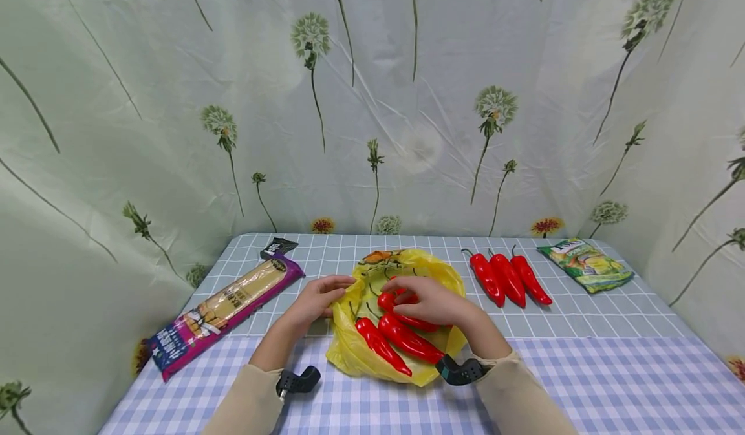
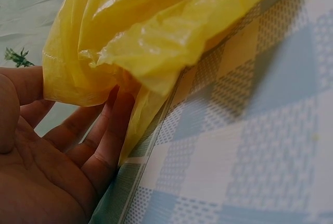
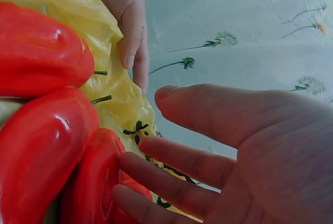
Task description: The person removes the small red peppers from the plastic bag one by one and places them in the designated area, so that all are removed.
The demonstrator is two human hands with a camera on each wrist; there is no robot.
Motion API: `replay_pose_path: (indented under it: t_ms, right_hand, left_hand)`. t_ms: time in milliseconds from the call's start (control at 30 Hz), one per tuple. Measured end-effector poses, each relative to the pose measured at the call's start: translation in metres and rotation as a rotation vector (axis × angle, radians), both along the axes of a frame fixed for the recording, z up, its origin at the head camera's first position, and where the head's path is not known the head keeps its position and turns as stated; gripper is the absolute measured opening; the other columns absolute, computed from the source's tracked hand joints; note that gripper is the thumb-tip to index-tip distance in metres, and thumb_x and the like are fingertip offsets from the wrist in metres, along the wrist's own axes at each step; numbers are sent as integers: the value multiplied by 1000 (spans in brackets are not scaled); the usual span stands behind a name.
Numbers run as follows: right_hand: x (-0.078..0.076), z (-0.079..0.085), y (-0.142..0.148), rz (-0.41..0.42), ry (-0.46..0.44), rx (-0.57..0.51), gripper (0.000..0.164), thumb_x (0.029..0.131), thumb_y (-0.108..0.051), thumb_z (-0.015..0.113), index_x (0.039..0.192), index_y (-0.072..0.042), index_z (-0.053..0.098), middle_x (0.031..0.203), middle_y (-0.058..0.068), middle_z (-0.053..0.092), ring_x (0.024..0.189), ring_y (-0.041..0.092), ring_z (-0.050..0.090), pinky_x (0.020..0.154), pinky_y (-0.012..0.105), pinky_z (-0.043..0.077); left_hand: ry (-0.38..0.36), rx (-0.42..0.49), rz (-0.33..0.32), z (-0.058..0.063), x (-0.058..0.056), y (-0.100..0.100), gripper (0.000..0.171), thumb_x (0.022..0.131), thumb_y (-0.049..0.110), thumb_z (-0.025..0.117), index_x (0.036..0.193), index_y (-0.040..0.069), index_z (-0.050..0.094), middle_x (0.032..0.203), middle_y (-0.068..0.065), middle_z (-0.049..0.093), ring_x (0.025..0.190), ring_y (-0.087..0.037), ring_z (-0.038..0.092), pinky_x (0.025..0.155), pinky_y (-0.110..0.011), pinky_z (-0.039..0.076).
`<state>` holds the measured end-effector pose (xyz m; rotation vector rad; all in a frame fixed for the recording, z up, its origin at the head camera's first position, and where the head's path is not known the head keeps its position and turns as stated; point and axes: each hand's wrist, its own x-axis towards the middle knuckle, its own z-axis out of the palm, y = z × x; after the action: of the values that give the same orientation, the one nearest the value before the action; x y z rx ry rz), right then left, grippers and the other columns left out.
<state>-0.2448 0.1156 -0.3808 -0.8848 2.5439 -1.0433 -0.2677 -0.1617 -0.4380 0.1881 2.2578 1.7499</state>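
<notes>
A crumpled yellow plastic bag [image 1: 357,351] lies spread open at mid-table with several glossy red peppers [image 1: 407,339] in it, their thin dark stems pointing mostly away from me. My left hand [image 1: 314,302] holds the bag's left rim; in the left wrist view the yellow film [image 2: 78,78] runs between thumb and fingers. Over the bag's right part hovers my right hand [image 1: 431,299], palm down. The right wrist view shows its fingers extended beside the red peppers [image 3: 44,146], fingertips right at the nearest one and thumb apart, nothing gripped between them.
Three more red peppers [image 1: 506,278] lie side by side right of the bag. Behind them to the right is a green food packet [image 1: 584,265]. A long purple-edged packet [image 1: 227,312] lies at left, with a small black packet [image 1: 279,247] behind it. A floral curtain [image 1: 407,131] hangs behind the table.
</notes>
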Motion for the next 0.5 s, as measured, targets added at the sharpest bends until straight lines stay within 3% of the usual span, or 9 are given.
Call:
replay_pose_path:
  t_ms: [500]
  right_hand:
    - [5, 1, -5, 55, -52, 60, 37, 92, -15, 69, 129, -12, 63, 122, 6, 70, 104, 21, 67, 88, 36, 59]
  left_hand:
    - [-2, -8, 11, 0, 0, 1, 34, 103, 21, 52, 136, 14, 61, 139, -13, 62, 98, -13, 65, 81, -26, 58]
